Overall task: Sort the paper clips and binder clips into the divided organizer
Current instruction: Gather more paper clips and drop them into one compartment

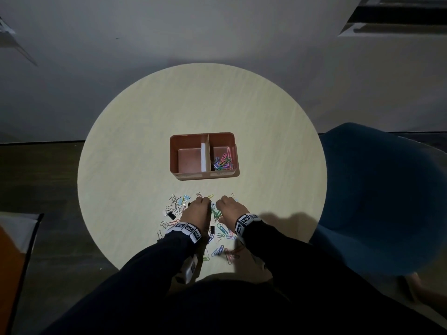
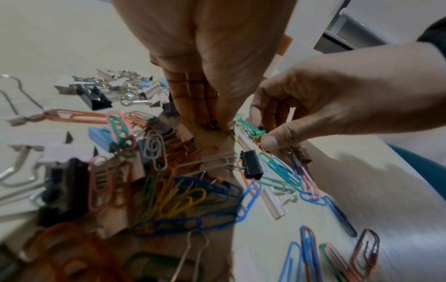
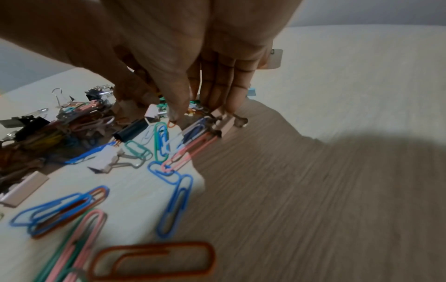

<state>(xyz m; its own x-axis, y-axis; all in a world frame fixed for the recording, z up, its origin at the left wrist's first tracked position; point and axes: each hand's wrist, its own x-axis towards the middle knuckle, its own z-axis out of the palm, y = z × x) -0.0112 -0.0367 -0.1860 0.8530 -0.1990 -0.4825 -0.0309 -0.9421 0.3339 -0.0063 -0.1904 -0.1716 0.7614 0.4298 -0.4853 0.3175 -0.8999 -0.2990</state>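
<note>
A brown divided organizer (image 1: 203, 176) stands mid-table; its right compartment holds coloured paper clips (image 1: 222, 163), while the left compartment (image 1: 188, 160) shows a bare floor. A mixed pile of paper clips (image 2: 173, 202) and binder clips (image 2: 115, 89) lies near the table's front edge. My left hand (image 1: 202, 201) (image 2: 217, 126) reaches down into the pile, thumb against fingers, pinching a small clip loop. My right hand (image 1: 219, 204) (image 2: 263, 133) (image 3: 193, 112) pinches a green and orange tangle of paper clips (image 2: 253, 131) just beside it. A black binder clip (image 2: 252, 166) (image 3: 131, 130) lies below both hands.
The round pale wood table (image 1: 145, 131) has a blue chair (image 1: 377, 197) at its right side. Loose paper clips (image 1: 222, 252) lie between my forearms, close to the table's near edge. An orange and white object (image 1: 14, 238) sits on the floor at the left.
</note>
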